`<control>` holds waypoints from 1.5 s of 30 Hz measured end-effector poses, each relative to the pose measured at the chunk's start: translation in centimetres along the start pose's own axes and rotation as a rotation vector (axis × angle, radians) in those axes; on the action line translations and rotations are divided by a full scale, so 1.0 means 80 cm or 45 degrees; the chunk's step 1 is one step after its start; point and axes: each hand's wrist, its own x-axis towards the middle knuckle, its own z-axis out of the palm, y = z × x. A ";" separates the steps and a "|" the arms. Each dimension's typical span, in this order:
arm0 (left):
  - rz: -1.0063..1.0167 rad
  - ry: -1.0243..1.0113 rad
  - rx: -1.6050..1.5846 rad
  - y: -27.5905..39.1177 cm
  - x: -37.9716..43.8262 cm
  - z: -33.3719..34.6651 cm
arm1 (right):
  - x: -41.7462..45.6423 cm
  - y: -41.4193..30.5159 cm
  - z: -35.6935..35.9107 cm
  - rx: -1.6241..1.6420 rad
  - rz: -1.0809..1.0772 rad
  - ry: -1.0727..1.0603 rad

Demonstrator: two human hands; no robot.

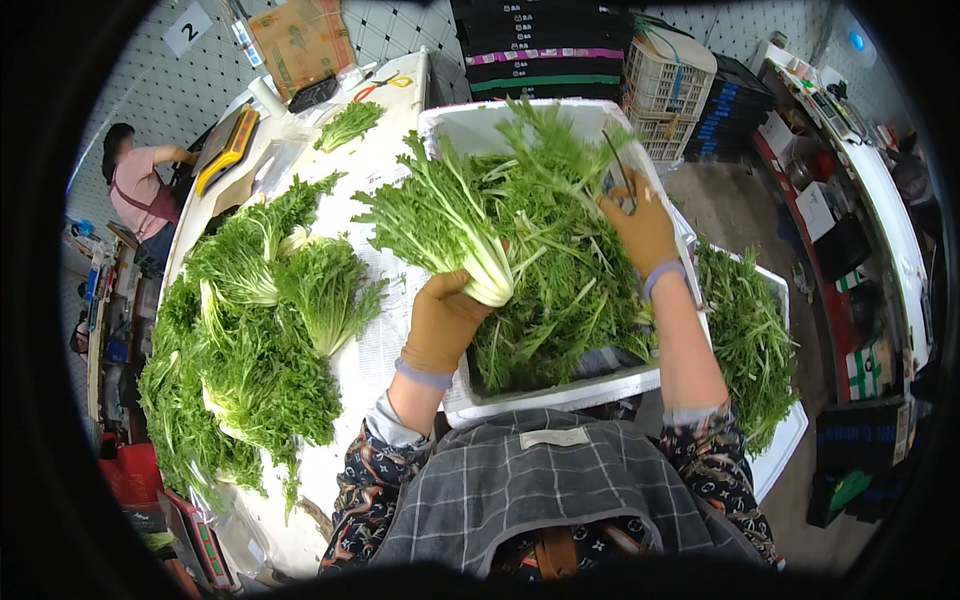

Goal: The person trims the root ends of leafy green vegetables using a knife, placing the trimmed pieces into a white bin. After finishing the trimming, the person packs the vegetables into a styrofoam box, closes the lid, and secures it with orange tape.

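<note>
In a tan glove, my left hand [448, 319] grips a head of frisée-like leafy greens [472, 247] by its pale root end, leaves pointing up and away. My right hand [643, 225], gloved alike, holds a thin dark tool [621, 169], perhaps a knife. Blurred loose leaves [551, 142] meet its thumb and fingertips. Both hands are over a white foam box [450, 416] full of loose green leaves [555, 300]. More heads of the greens [255, 352] lie piled on the white table [319, 480] to the left, beside newspaper [382, 345].
A second foam box [780, 450] heaped with leaves stands at right. Stacked black crates [544, 45] and white plastic baskets [667, 90] are behind. On the table are scissors [386, 84] and a yellow scale [229, 150]. A person [142, 184] is at far left.
</note>
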 end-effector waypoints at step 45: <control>0.484 0.477 1.113 0.094 -0.072 -0.031 | -0.118 0.071 0.072 0.684 1.167 -1.115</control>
